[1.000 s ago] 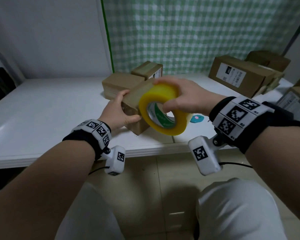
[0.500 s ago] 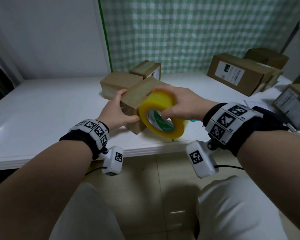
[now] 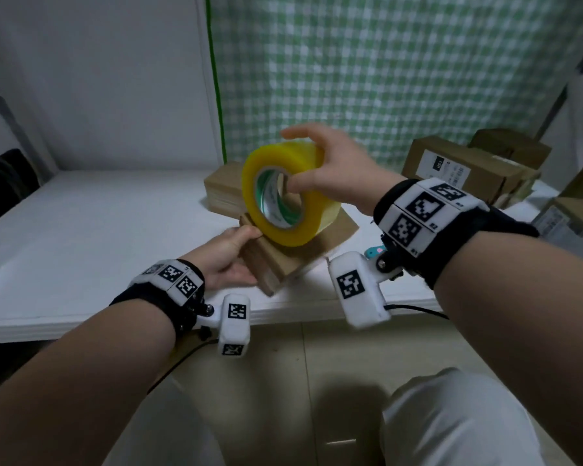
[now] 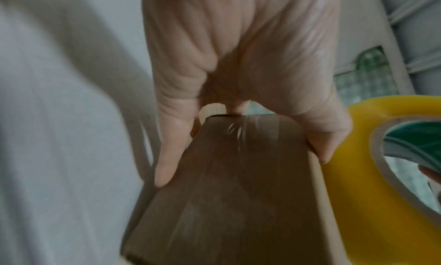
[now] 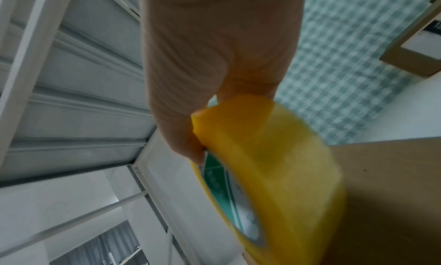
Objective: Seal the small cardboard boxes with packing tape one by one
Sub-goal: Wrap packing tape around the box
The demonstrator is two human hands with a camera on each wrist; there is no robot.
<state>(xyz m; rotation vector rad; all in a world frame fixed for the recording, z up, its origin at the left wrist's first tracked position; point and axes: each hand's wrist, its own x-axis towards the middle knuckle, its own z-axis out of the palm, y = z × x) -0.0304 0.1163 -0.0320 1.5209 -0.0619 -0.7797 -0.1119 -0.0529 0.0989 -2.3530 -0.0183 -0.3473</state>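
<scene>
The right hand (image 3: 337, 176) is gripping a fat roll of yellowish packing tape (image 3: 285, 193), thumb hooked into its green-printed core and fingers curling over the outer band, and is holding it raised on edge just above the box. Below and to its left, the left hand (image 3: 226, 260) is clamping a small brown cardboard box (image 3: 293, 253) by its near end, thumb lying along one side and fingers wrapping the other, probably to be steadying it against the pull of the tape. In the left wrist view a glossy strip is already lying along the box's face. Whether a free tail is running from roll to box is not visible. The box is resting tilted at the near edge of a white table (image 3: 81, 230); beyond the hands, more brown boxes (image 3: 465, 169) are waiting.
</scene>
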